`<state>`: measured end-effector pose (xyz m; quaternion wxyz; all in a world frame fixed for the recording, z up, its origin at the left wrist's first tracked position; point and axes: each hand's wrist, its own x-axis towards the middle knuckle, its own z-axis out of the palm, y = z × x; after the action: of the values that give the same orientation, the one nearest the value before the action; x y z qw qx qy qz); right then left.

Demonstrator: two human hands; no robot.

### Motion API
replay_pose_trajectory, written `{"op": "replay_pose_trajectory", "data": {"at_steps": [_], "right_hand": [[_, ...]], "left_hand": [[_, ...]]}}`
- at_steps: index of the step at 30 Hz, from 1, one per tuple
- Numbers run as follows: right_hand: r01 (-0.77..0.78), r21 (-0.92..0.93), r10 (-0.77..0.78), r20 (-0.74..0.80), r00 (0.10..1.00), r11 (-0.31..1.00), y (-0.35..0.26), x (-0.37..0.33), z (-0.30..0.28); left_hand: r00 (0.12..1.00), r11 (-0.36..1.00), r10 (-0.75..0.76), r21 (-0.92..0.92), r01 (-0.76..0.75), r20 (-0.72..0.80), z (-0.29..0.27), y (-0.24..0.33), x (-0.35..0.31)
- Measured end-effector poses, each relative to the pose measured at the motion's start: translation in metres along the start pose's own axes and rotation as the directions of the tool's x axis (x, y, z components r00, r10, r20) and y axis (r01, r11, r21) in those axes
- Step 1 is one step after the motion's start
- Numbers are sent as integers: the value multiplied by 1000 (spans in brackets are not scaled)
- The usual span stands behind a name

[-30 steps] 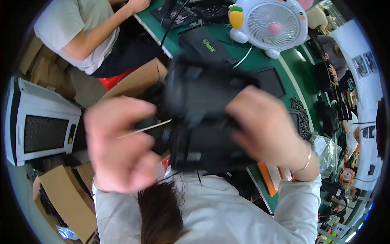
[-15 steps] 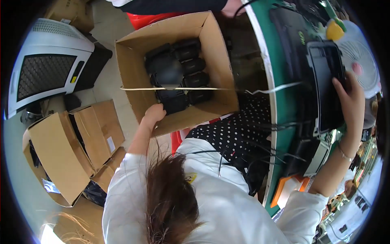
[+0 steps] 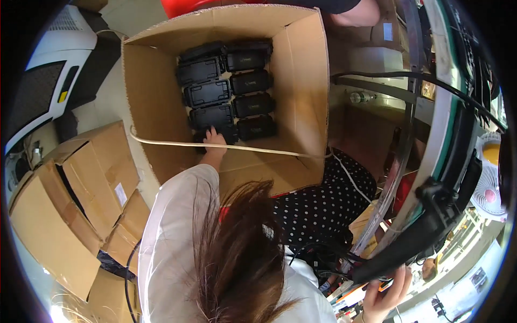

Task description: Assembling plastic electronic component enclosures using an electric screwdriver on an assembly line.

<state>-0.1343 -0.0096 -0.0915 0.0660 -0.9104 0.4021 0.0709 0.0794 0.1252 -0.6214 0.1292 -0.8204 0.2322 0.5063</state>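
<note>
A large open cardboard box (image 3: 299,97) stands in front of me with two columns of black plastic casings (image 3: 207,93) inside. My left hand (image 3: 215,141) reaches into it, fingers stretched out over the nearest casing of the left column; the fingertips touch that casing. At the lower right, my right hand (image 3: 385,293) has its thumb and fingers bent about the near end of a long black plastic casing (image 3: 412,245). This casing is seen almost edge-on, tilted across the table edge. Part of the right-hand grip is hidden behind it.
A pale cord (image 3: 231,146) crosses above the box's near side. Opened cartons (image 3: 97,188) and a white machine (image 3: 48,86) stand at the left. On the right are a metal table frame (image 3: 401,161), a black cable (image 3: 404,74) and a small fan (image 3: 487,196). Another person's arm (image 3: 358,13) shows at the top.
My view has swung left and down into the box. My left hand has gone from the box's near edge onto a casing. The casing by my right hand now appears tilted, near the lower right.
</note>
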Motion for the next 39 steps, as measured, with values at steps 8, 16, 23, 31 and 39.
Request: {"op": "replay_pose_trajectory", "data": {"at_steps": [8,16,23,31,39], "right_hand": [[4,-259,37,153,988,966,24,-2,6],[-118,-221,148,124,981,968,15,-4,11],[-188,-172,210,119,970,967,25,-4,16],[-253,-77,259,86,962,964,38,8,13],[-311,122,309,36,950,943,44,3,22]], "left_hand": [[998,998,-68,14,68,4,32,-22,52],[983,998,-40,-31,46,179,11,-12,40],[975,1000,8,15,-12,222,13,-31,53],[994,988,107,108,-109,24,14,-34,43],[682,754,644,439,-489,-348,21,-32,22]]}}
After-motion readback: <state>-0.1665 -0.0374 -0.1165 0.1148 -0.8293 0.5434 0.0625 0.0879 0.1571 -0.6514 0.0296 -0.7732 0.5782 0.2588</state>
